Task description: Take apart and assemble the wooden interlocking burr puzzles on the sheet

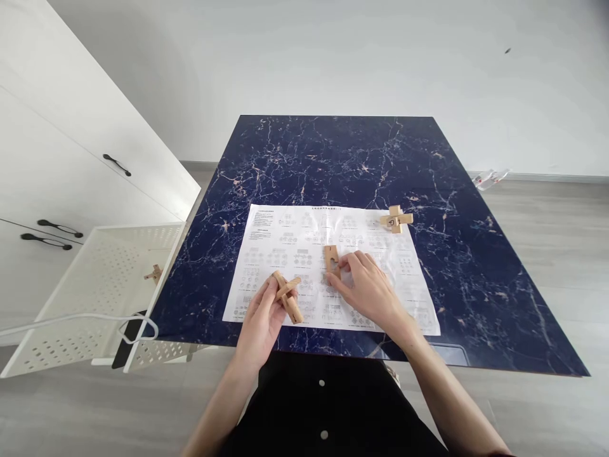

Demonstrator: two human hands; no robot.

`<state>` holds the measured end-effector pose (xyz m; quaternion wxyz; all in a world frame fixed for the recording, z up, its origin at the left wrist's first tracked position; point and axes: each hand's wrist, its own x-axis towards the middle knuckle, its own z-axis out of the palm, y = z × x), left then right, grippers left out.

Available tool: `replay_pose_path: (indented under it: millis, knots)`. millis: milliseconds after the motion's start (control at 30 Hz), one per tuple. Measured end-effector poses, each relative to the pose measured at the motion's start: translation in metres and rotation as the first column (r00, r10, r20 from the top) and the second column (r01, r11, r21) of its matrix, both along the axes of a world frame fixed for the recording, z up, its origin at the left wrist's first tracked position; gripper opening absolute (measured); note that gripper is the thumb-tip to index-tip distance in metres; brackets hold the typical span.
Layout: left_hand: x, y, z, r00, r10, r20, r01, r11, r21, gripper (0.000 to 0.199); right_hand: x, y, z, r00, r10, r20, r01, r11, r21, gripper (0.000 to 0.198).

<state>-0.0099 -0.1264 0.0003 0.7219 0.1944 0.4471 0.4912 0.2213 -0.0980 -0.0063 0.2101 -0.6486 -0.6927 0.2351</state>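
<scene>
At my far left stands a white cabinet (61,114) with black handles (59,228). In front of it is a white perforated basket (52,346), with a small wooden assembly (153,274) inside and a white cable (80,315) crossing over it. Next comes the dark blue, white-veined table (323,158), where a printed sheet (276,260) of diagrams lies near my edge. Over the sheet's lower left, my left hand (261,320) is curled, thumb and fingers closed around two crossed wooden pieces (291,307), tilted. To the right, my right hand (373,292) is partly closed, thumb and fingertips pinching the lower part of a notched wooden piece (331,252) over the middle of the sheet; I cannot tell whether it is lifted. Farther right, a wooden cross (394,221) sits at the sheet's upper right corner, one arm sticking out past the paper.
</scene>
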Motion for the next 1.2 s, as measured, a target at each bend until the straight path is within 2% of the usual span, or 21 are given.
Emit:
replay_pose_path:
  millis: [133, 233, 300, 367, 433, 533, 633, 733, 900, 1200]
  knots:
    - [0.0, 0.001, -0.002, 1.0, -0.018, 0.004, 0.018, 1.0, 0.018, 0.04, -0.009, -0.002, 0.003, 1.0, 0.024, -0.005, -0.024, 0.999, 0.024, 0.017]
    - [-0.001, 0.001, -0.002, 1.0, -0.02, 0.004, 0.02, 0.999, 0.026, 0.039, -0.012, -0.005, 0.005, 0.999, 0.023, -0.049, -0.025, 0.999, -0.042, 0.016]
    - [-0.001, 0.0, -0.002, 1.0, -0.012, 0.006, 0.012, 1.0, 0.026, 0.039, -0.012, -0.008, 0.007, 0.991, 0.009, -0.132, -0.018, 0.998, -0.063, 0.018]
    - [-0.001, 0.0, -0.003, 1.0, -0.002, 0.015, 0.002, 1.0, 0.019, 0.038, -0.011, -0.012, 0.012, 0.955, 0.008, -0.296, -0.022, 0.999, -0.044, 0.023]
    - [-0.001, 0.0, -0.004, 1.0, 0.008, 0.026, -0.009, 1.0, 0.01, 0.037, -0.01, -0.016, 0.018, 0.858, 0.017, -0.514, -0.045, 0.998, -0.043, 0.026]
    - [0.0, 0.001, -0.004, 0.999, 0.013, 0.032, -0.013, 1.0, 0.001, 0.037, -0.011, -0.021, 0.028, 0.648, 0.018, -0.762, -0.127, 0.988, -0.085, 0.029]
    - [0.0, 0.002, -0.001, 0.999, -0.029, 0.018, 0.029, 1.0, 0.002, 0.038, -0.017, -0.023, 0.033, 0.513, 0.018, -0.858, -0.201, 0.975, -0.1, 0.028]
    - [-0.001, 0.003, 0.002, 0.996, -0.094, -0.008, 0.094, 0.995, 0.014, 0.036, -0.025, -0.021, 0.033, 0.44, -0.014, -0.898, -0.224, 0.967, -0.125, 0.027]
    - [-0.005, 0.002, -0.002, 0.992, -0.117, -0.043, 0.118, 0.993, 0.019, 0.03, -0.036, -0.019, 0.031, 0.406, -0.098, -0.909, -0.206, 0.959, -0.196, 0.032]
    - [-0.009, 0.0, -0.012, 0.994, -0.11, -0.021, 0.11, 0.994, 0.0, 0.04, -0.038, -0.018, 0.03, 0.413, -0.159, -0.897, -0.219, 0.938, -0.268, 0.034]
